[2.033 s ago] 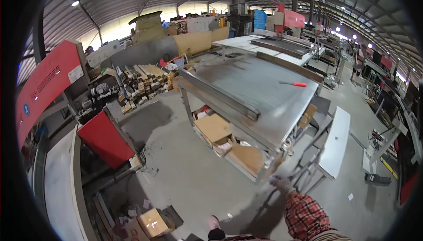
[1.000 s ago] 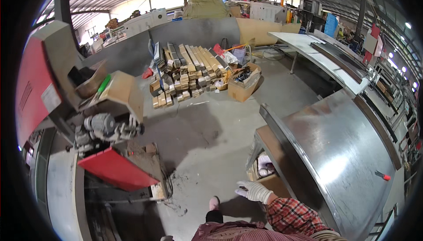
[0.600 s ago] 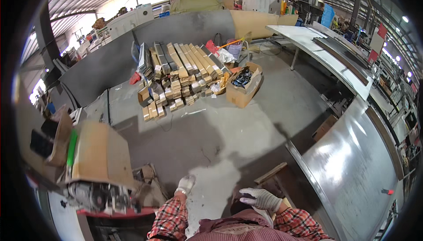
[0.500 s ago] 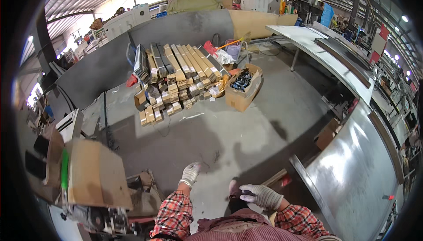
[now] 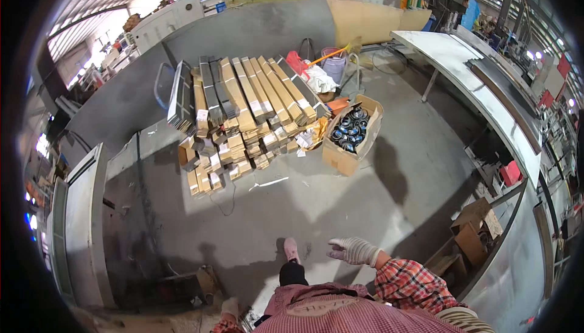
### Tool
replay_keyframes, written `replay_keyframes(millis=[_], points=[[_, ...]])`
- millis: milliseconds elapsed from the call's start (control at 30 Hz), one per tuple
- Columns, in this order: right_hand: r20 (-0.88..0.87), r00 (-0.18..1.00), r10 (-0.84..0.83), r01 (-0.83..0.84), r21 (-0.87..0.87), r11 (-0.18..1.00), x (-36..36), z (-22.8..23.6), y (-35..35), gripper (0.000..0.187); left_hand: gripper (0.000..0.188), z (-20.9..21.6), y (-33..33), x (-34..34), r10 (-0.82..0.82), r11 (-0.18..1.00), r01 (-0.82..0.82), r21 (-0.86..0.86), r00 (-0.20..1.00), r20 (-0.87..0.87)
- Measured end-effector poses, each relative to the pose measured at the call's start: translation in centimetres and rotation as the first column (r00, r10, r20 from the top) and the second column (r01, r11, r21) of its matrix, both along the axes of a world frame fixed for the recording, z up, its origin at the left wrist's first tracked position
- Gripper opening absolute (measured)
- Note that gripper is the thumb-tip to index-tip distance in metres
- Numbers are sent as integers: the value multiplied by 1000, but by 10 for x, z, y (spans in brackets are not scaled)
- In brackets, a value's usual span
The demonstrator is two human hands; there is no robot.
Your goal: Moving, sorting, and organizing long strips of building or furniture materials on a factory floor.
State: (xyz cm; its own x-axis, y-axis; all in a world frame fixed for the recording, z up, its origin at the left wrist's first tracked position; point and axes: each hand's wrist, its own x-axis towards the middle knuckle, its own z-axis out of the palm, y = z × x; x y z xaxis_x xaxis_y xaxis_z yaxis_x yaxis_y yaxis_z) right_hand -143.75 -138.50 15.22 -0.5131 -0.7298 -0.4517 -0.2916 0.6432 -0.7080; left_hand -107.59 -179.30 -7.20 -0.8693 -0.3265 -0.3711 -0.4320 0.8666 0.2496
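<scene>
"Whitish knit covers the right hand (image 5: 354, 252). What's in it?"

"Nothing that I can see: the fingers curve loosely in the air, left of the steel-topped table (image 5: 508, 278). The left hand (image 5: 230, 307) is down at the lower rim of the view, too blurred for me to tell its grip."

"What's nearest?"

"That table, on the right hand's side. Below its left edge sits a brown box (image 5: 468, 245); I can't make out its contents."

"And farther out?"

"On the floor (image 5: 292, 205), well ahead of both hands, an uncovered carton (image 5: 339, 160) holds black rounded parts (image 5: 350, 129) flecked with blue. It stands just beside the near right corner of a pile of long cardboard packages (image 5: 243, 92). Behind, toward the grey panel (image 5: 243, 28), is a purple bucket (image 5: 334, 70) with an orange stick (image 5: 322, 59) crossing it; its inside is hidden."

"Any change from half a second ago?"

"Then the left hand was out in front, plainly visible; now it's back at the lower rim. Carton and pile look closer, more of those black parts show, and the green-handled tool at left has gone from view."
</scene>
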Motion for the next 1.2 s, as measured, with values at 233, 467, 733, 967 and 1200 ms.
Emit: replay_keyframes(millis=[233, 467, 733, 967, 1200], points=[[109, 970, -216, 166, 348, 923, -96, -89, -6, 61, 25, -5, -97, -187, -276, 952, 306, 2, 857, 435], [137, 888, -440, 352, 414, 839, -160, -210, 57, 60, 30, 27, -147, -566, 148, 928, -26, 372, 942, -302], [21, 985, 174, -164, 468, 868, -338, -206, 33, 35, 27, 62, -40, -746, 244, 771, -203, 604, 970, 14], [98, 752, -652, 602, 300, 740, -543, -183, -15, 34, 26, 19, -34, -710, 381, 408, -426, 807, 883, 273], [205, 830, -519, 508, 109, 854, -612, -226, -87, 34, 30, 5, -90, -766, 473, 312, -800, 512, 598, 646]])
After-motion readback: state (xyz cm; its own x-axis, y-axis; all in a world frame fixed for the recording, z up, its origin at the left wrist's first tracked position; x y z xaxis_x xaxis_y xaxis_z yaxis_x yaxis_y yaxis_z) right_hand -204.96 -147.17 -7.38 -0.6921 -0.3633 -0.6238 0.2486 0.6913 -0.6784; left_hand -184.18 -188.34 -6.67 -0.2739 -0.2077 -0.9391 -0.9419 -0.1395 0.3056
